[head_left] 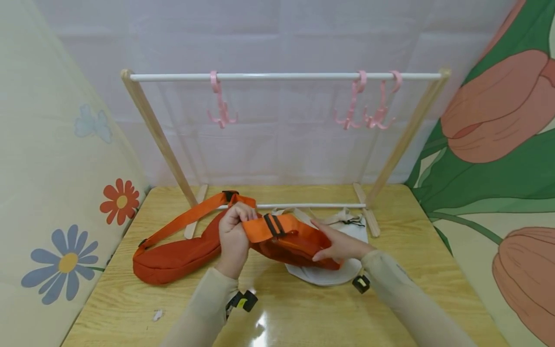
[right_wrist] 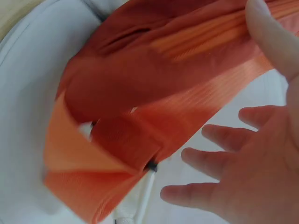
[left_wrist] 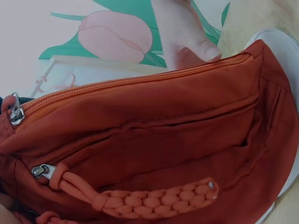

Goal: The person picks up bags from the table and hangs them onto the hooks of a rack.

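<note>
My left hand (head_left: pixel 234 233) grips one end of an orange-red belt bag (left_wrist: pixel 154 116), with its orange strap (head_left: pixel 260 230) and black bands right beside the fingers. The left wrist view shows its zips and a braided zip pull (left_wrist: pixel 154 200). My right hand (head_left: pixel 342 245) is at the bag's other end, thumb over the zip side and fingers spread straight (right_wrist: pixel 219 161). Under the bag lies a white cloth piece (head_left: pixel 312 276) with pale straps and a dark cord. Left of my left hand, a red sling bag (head_left: pixel 173 260) lies on the wooden table, its strap looped behind it.
A rack with a white rail (head_left: pixel 282 76) and wooden legs stands at the back of the table (head_left: pixel 416 270). Pink hooks hang from the rail: one hook (head_left: pixel 222 108) at left, two at right. Its lower white bar (head_left: pixel 312 206) runs behind the bags. A white scrap (head_left: pixel 158 315) lies front left.
</note>
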### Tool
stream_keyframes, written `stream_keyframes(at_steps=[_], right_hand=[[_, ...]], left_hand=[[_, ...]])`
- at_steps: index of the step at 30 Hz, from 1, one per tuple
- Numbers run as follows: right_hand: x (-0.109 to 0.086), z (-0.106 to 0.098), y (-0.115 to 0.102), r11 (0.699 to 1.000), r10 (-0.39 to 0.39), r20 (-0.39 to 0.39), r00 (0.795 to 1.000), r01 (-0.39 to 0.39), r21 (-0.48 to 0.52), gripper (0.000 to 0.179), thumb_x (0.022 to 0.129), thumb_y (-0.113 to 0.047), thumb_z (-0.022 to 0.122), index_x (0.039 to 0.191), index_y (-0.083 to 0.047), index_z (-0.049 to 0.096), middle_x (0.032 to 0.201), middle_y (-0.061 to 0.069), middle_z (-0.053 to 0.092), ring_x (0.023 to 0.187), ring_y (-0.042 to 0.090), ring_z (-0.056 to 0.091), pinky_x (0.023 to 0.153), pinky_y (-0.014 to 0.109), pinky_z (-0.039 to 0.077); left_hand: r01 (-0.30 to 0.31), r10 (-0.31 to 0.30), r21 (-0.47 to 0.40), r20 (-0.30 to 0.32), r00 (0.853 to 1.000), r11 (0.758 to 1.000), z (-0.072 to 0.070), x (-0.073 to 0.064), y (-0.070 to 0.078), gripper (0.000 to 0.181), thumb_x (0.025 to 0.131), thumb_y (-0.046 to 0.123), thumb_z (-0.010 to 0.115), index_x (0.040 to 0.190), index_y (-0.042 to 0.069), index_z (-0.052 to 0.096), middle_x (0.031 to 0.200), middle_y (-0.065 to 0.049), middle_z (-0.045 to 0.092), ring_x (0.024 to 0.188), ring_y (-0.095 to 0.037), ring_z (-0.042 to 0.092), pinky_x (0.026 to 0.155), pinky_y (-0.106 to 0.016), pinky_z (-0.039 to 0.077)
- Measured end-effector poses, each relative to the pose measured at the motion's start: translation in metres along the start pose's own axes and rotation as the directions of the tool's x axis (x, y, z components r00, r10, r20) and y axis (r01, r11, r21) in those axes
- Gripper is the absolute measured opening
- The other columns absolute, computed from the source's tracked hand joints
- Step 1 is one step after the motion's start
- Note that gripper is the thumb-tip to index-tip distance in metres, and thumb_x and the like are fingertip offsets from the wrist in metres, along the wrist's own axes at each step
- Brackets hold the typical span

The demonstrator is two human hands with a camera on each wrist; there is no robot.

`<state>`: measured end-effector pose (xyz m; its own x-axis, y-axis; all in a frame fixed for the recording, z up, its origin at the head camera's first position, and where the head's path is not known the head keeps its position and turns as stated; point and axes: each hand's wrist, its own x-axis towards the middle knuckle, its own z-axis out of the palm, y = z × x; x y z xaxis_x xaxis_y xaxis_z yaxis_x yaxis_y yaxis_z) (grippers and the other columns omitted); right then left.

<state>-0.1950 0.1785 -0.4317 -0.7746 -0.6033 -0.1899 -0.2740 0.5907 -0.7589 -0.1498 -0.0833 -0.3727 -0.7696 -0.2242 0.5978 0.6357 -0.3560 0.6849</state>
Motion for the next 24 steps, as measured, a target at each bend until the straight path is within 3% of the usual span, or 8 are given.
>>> stream_keyframes(at_steps=[7,14,20,24], right_hand=[[0.004,0.005,0.010,0.999,-0.002,0.043,0.999,0.000,0.050,0.113,0.077,-0.028,0.084,0.155,-0.002,0.008,0.154,0.031,0.018,0.138,0.045,0.025,0.109,0.058,0.023],[0.008,0.011,0.009,0.999,-0.034,-0.021,0.999,0.034,0.016,0.104,0.075,-0.025,0.085,0.153,-0.001,0.021,0.150,0.027,0.031,0.130,0.040,0.039,0.103,0.055,0.032],[0.007,0.011,0.010,0.999,-0.050,-0.067,0.996,0.051,0.008,0.081,0.077,-0.024,0.084,0.141,0.003,0.043,0.136,0.022,0.051,0.117,0.034,0.051,0.098,0.050,0.040],[0.004,0.010,0.015,0.990,-0.144,-0.098,0.985,0.143,-0.015,0.050,0.082,-0.018,0.079,0.123,0.003,0.059,0.111,0.011,0.065,0.098,0.021,0.059,0.084,0.038,0.049]], left_hand=[[-0.072,0.071,0.013,0.060,0.996,0.997,0.002,0.002,0.000,0.037,0.089,-0.022,0.036,0.063,0.004,0.034,0.064,-0.006,0.040,0.062,-0.017,0.045,0.065,-0.027,0.041],[-0.104,0.101,0.036,0.072,0.992,0.994,0.005,0.002,0.002,0.037,0.089,-0.022,0.036,0.063,0.005,0.035,0.063,-0.008,0.040,0.063,-0.018,0.046,0.065,-0.028,0.042],[-0.096,0.092,0.056,0.059,0.994,0.994,0.003,0.002,0.004,0.036,0.090,-0.020,0.038,0.064,0.004,0.033,0.065,-0.007,0.040,0.064,-0.019,0.046,0.066,-0.028,0.042],[-0.087,0.087,0.040,0.004,0.996,0.995,-0.001,0.001,0.005,0.036,0.093,-0.017,0.040,0.065,0.003,0.033,0.066,-0.006,0.041,0.064,-0.019,0.046,0.066,-0.029,0.042]])
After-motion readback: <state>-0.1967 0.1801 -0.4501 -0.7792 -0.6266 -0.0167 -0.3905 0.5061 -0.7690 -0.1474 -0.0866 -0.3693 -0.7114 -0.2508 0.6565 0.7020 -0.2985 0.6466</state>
